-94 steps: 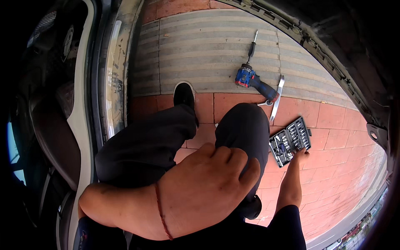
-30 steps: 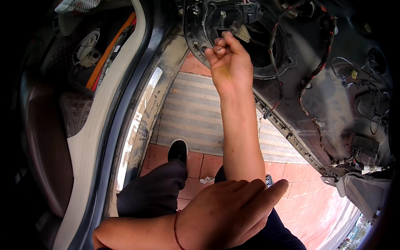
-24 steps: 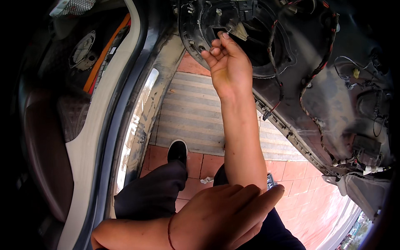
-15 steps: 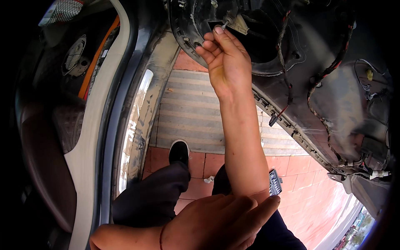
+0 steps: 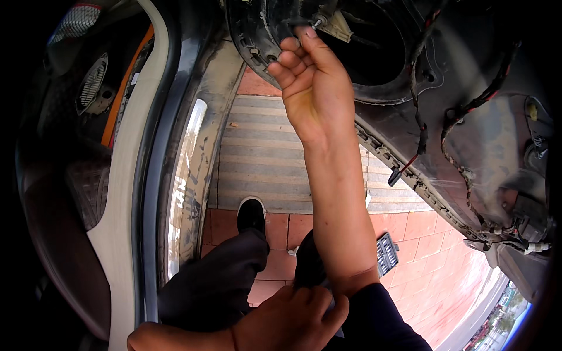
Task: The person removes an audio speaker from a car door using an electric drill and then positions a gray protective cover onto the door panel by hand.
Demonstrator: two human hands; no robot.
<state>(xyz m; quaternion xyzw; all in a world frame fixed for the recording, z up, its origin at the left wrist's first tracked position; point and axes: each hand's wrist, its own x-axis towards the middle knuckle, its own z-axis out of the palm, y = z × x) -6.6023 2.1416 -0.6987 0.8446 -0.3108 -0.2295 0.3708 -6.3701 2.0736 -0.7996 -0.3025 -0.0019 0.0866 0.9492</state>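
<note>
My right hand reaches up to the bare inner panel of a car door. Its thumb and index finger are closed at a small metal bolt, beside a beige plastic bracket at the edge of a large dark opening. The other fingers are loosely curled, and the fingertips partly hide the contact. Low in the view, my left hand lies across in front of my right sleeve, fingers curled down. A bit of something greyish shows by its thumb; I cannot make out what it holds.
Wiring harnesses hang along the door, one with a loose black connector. The car's door sill and pale door-frame trim run along the left. A grey socket-set case lies on the red paving right of my forearm.
My left hand has moved down and left, its stretched finger now curled in. My right hand stays at the bolt, shifted slightly up and left. The view has moved a little.
</note>
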